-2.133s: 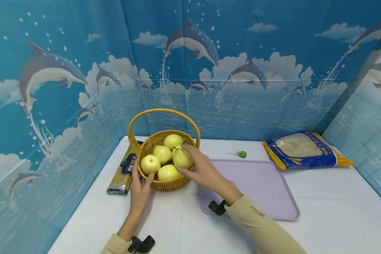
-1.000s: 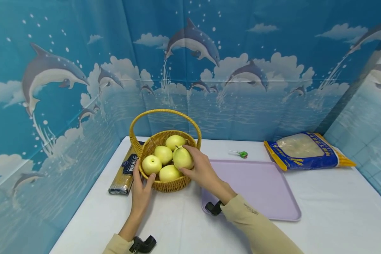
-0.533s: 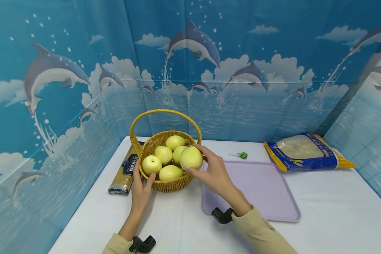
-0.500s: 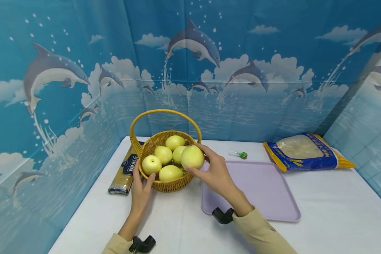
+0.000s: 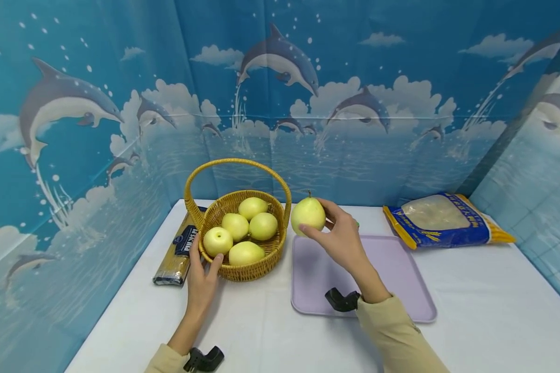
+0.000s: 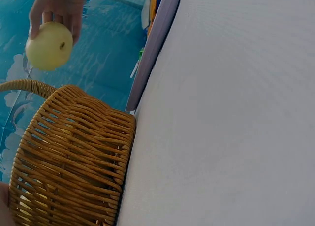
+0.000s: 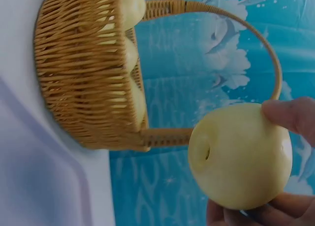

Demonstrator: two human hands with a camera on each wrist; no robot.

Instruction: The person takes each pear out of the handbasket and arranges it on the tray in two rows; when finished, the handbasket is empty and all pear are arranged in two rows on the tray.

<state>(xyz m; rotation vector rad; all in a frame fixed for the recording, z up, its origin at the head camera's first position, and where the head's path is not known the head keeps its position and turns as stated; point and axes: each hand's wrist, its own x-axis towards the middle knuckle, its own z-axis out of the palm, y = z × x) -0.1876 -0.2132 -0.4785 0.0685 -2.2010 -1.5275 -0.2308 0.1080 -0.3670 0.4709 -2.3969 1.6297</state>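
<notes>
My right hand (image 5: 343, 235) grips a pale yellow-green pear (image 5: 308, 215) between thumb and fingers. The pear is raised to the right of the wicker basket (image 5: 261, 267), stem upward, over the back left corner of a lilac tray (image 5: 317, 290). In the right wrist view the pear's (image 7: 241, 157) underside faces the camera. Several more pears (image 5: 235, 226) lie inside the basket. At the basket's front left, my left hand (image 5: 200, 285) holds its rim, the thumb at the front and the fingers along the outer side. Only a sliver of that hand shows in the left wrist view.
A pack of spaghetti (image 5: 175, 259) lies left of the basket, partly behind it. A blue and yellow food bag (image 5: 443, 220) is at the back right. My right hand mostly hides a green lollipop (image 5: 357, 224). The basket handle (image 5: 238, 160) arches high. A dolphin-print curtain (image 5: 280, 103) stands behind the table.
My right hand has closed on a pear, lifted it out of the basket and carried it right, past the rim. My left hand has stayed on the basket.
</notes>
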